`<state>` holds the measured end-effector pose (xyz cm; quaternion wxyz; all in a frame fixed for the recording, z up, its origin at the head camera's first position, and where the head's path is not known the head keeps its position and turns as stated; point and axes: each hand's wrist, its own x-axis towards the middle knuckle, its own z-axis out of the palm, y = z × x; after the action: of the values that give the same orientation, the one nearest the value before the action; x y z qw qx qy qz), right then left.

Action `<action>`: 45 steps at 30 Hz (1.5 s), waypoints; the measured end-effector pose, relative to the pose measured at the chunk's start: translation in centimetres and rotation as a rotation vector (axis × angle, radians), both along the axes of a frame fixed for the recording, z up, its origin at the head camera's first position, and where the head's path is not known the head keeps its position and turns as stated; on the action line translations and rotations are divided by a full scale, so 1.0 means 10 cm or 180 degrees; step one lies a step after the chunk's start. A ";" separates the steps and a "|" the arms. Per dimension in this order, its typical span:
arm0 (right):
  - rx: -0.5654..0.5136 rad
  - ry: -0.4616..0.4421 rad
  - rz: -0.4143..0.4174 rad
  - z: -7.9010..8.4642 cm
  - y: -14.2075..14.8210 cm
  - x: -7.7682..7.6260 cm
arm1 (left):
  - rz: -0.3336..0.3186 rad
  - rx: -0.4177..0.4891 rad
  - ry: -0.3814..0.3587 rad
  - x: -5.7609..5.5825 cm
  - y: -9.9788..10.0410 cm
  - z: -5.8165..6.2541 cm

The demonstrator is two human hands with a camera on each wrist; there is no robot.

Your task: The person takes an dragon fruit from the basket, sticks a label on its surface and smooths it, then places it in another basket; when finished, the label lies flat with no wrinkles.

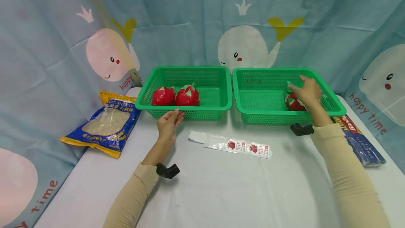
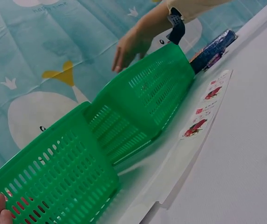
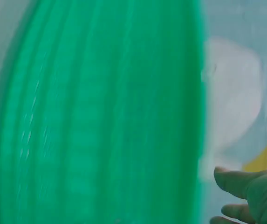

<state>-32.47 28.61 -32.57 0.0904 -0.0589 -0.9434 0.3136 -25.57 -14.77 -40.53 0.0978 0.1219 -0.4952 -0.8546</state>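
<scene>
My left hand (image 1: 167,124) is at the front rim of the left green basket (image 1: 185,108), its fingers touching the outer wall in the left wrist view. Two red dragon fruits, one on the left (image 1: 163,96) and one on the right (image 1: 187,95), lie inside that basket. Over the right green basket (image 1: 269,112), my right hand (image 1: 307,92) is raised with thumb and forefinger spread, holding nothing. Below it lies red dragon fruit (image 1: 294,103), partly hidden by the hand. The right wrist view shows the hand (image 3: 263,193) beside a blurred green basket wall (image 3: 100,112).
A clear strip of dragon fruit stickers (image 1: 242,146) lies on the white table (image 1: 221,189) before the baskets. At the left is a blue and yellow pasta bag (image 1: 105,122); at the right, a blue spaghetti pack (image 1: 364,145). A whale-print curtain (image 1: 190,6) hangs behind.
</scene>
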 end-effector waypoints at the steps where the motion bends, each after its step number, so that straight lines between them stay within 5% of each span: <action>1: 0.0000 0.0119 0.0078 0.03 -0.10 -0.01 | 0.0000 0.0003 -0.0002 0.00 0.00 0.00; 10: -0.0306 0.0249 0.1038 0.12 -1.16 -0.07 | 0.0081 0.0096 0.0005 -0.02 0.02 0.01; 18: -0.0780 0.0069 0.1629 -0.07 -2.08 -0.20 | 0.0003 0.0041 0.0031 0.05 0.02 0.09; 28: -0.1143 -0.0777 0.1474 -0.26 -2.87 -0.31 | 0.0084 -0.0075 -0.0026 0.00 0.01 -0.03; 38: -0.1441 -0.1248 0.1157 -0.37 -3.13 -0.46 | 0.0151 -0.0168 0.0056 0.02 0.01 -0.06; 45: -0.1369 -0.1480 0.1294 -0.42 -3.21 -0.57 | 0.0218 -0.0203 0.0067 0.01 0.06 -0.07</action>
<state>-38.15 -3.48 -36.81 -0.2048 0.0423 -0.8437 0.4944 -25.43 -14.14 -41.25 0.1361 0.1266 -0.5166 -0.8358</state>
